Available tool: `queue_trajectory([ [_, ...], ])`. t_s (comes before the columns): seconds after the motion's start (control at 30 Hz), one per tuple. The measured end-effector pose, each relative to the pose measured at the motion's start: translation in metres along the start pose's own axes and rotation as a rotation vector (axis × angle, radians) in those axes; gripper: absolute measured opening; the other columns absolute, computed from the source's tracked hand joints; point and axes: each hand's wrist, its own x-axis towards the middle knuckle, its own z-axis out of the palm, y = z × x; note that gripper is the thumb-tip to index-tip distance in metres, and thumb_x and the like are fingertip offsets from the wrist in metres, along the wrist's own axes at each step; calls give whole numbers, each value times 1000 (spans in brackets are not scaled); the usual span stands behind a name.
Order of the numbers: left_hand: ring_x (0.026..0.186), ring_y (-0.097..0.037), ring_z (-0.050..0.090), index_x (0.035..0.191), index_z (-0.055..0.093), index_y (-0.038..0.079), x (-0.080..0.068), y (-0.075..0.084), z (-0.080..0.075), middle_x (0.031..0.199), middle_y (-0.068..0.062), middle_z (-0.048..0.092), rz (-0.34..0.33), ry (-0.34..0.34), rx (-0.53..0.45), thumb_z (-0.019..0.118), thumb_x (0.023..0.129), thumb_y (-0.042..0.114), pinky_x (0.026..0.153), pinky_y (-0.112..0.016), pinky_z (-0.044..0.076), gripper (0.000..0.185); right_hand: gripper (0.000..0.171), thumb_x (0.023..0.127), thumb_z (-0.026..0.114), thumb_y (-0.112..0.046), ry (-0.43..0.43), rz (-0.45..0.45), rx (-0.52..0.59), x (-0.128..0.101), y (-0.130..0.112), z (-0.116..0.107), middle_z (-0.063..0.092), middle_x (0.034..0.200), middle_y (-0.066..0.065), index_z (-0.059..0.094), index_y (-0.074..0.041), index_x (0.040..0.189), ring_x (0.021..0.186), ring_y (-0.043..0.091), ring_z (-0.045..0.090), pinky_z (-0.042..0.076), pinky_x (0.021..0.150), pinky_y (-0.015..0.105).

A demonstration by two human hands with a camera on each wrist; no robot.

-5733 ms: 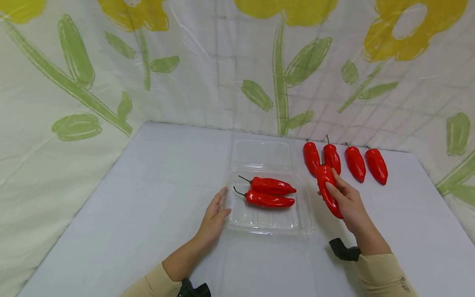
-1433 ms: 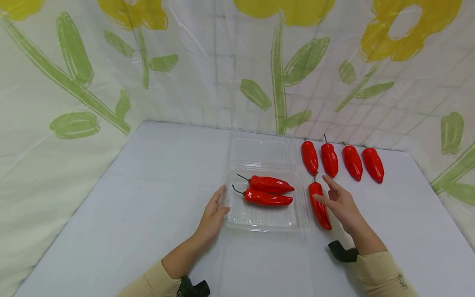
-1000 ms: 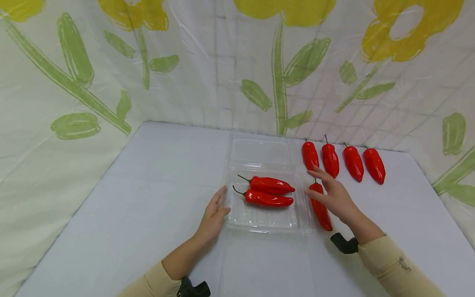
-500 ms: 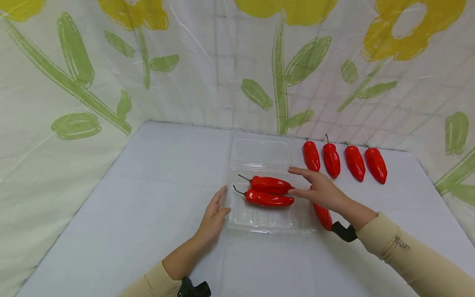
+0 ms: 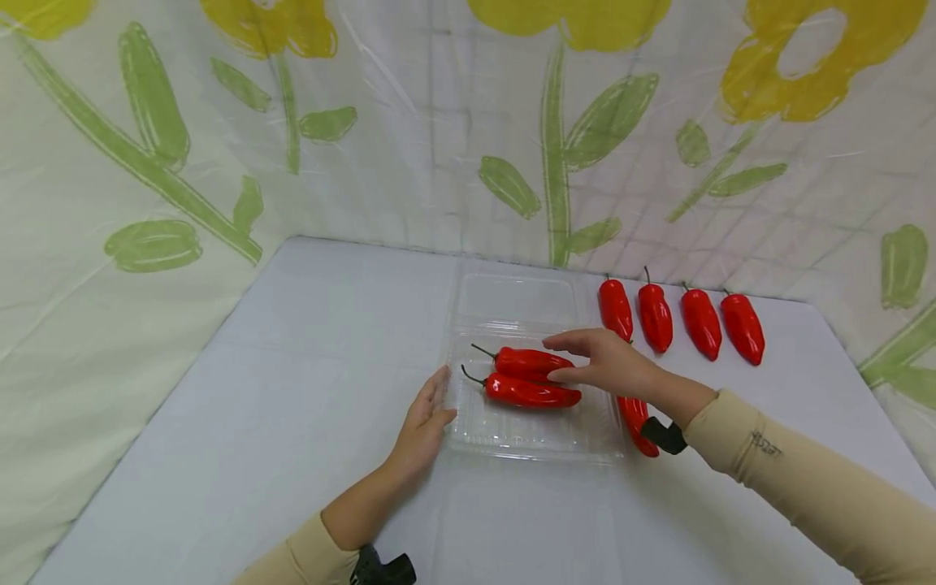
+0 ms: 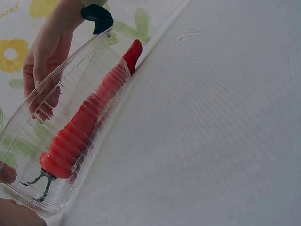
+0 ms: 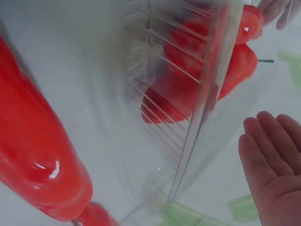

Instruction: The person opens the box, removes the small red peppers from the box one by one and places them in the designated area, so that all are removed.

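Peppers (image 5: 530, 376) in tray: right hand (image 5: 603, 362) now over them.

sleeves: long, beige, both arms | right sleeve (image 5: 804, 491): small dark print near cuff | wrists: black camera mounts (image 5: 665, 435)

Glossy red peppers (image 5: 528, 378) in clear ribbed plastic tray (image 5: 512, 435).

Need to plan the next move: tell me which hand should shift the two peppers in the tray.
Right. The right hand hovers open over the two peppers, while the left hand rests against the tray edge.
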Motion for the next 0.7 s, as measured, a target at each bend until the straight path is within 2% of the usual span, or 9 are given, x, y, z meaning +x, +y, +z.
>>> queue_trajectory([
  [0.3,145,-29,8,146,18,-1,0,0,0,156,-15,15,7,-3,-6,34,89,-5,117,-47,9,60,51,79,72,-25,-146,10,-117,15,-18,7,65,118,8,59,-9,126,111,26,58,55,85,35],
  [0.47,145,-30,7,147,17,-2,0,0,0,156,-16,13,13,-17,-14,33,89,-5,117,-48,8,60,48,80,71,-20,-226,36,-141,24,-26,11,67,115,8,60,-6,124,109,25,59,54,88,36],
  [0.7,145,-27,8,147,18,1,1,0,0,157,-13,14,-9,-7,5,34,90,-3,117,-46,11,59,41,80,71,-13,-257,99,-170,33,-32,21,68,110,7,64,-6,119,104,21,60,52,91,37],
])
